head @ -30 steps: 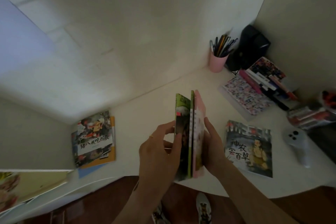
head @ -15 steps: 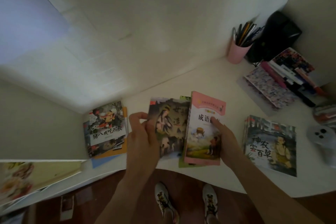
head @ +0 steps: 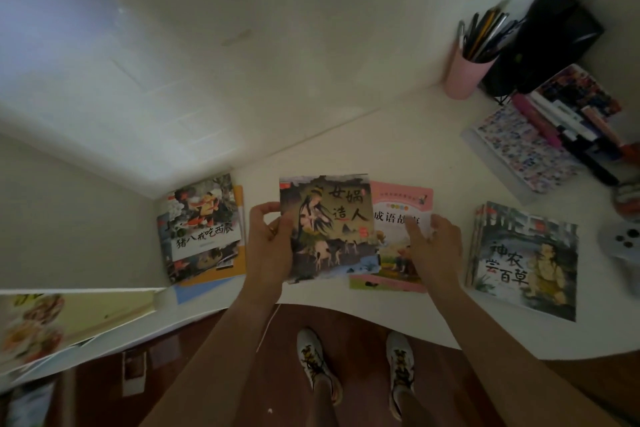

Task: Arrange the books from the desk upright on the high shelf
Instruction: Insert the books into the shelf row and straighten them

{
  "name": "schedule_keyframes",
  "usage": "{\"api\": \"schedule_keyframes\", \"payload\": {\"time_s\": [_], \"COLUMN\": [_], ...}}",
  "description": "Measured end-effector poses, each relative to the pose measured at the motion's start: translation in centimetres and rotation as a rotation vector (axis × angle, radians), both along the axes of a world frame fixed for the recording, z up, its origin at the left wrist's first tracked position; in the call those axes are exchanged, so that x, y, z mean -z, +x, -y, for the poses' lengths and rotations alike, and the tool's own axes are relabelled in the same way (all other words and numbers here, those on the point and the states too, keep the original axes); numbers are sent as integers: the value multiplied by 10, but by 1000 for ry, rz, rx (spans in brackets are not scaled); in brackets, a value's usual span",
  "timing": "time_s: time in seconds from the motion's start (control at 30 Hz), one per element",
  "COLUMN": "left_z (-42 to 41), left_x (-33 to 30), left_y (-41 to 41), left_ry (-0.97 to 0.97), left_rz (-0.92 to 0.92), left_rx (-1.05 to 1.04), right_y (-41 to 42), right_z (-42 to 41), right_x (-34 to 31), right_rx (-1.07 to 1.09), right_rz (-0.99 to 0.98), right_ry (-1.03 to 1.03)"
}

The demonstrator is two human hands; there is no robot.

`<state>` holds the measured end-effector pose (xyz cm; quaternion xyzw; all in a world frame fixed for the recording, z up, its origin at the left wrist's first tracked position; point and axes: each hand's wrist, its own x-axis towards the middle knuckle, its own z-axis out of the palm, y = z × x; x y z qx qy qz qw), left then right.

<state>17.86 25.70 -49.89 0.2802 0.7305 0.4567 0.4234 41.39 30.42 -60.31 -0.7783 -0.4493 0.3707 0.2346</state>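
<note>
My left hand (head: 270, 246) grips the left edge of a dark picture book (head: 329, 229) with a long-haired figure on its cover, held face up near the front of the white desk (head: 398, 142). Beside it lies a pink-covered book (head: 401, 218) over a green one, and my right hand (head: 433, 246) rests on it with fingers spread. A small stack of books (head: 201, 229) lies at the left end of the desk. Another stack with a seated figure on top (head: 526, 260) lies to the right. The high shelf is out of view.
A pink pen cup (head: 467, 73) and a black object (head: 554, 38) stand in the back right corner. A patterned notebook (head: 519, 149) and markers (head: 571, 128) lie at the right. A white controller (head: 623, 243) sits at the right edge. An open book (head: 69, 319) lies low left.
The books, held upright and pressed together a second ago, have come down flat. The dark book has slid over the pink one toward the left, and the view has tilted down.
</note>
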Motion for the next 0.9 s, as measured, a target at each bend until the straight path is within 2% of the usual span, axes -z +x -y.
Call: {"api": "schedule_keyframes", "payload": {"time_s": [0.03, 0.13, 0.17, 0.3, 0.43, 0.53, 0.67, 0.73, 0.8, 0.9], "left_z": [-1, -4, -5, -13, -15, -10, -11, -17, -27, -35], "left_x": [2, 11, 15, 20, 36, 54, 63, 59, 50, 40], "left_y": [8, 28, 35, 58, 78, 91, 103, 116, 140, 191], "left_ry": [12, 59, 72, 95, 108, 32, 26, 36, 16, 28], "left_rz": [72, 257, 290, 245, 112, 131, 157, 70, -112, -306], "left_rx": [21, 131, 164, 300, 481, 474, 356, 372, 411, 499], "right_y": [1, 1, 5, 27, 40, 43, 52, 67, 90, 136], "right_z": [0, -4, -5, -7, 1, 6, 9, 9, 12, 20], "right_x": [-14, -54, -57, -53, -36, -18, -24, -35, -46, -48], "right_rx": [2, -72, -128, -117, -110, -98, -131, -118, -52, 125], "right_rz": [-106, -654, -726, -625, -566, -537, -514, -461, -376, -212], "right_ry": [47, 2, -3, 168, 161, 86, 160, 243, 308, 262]}}
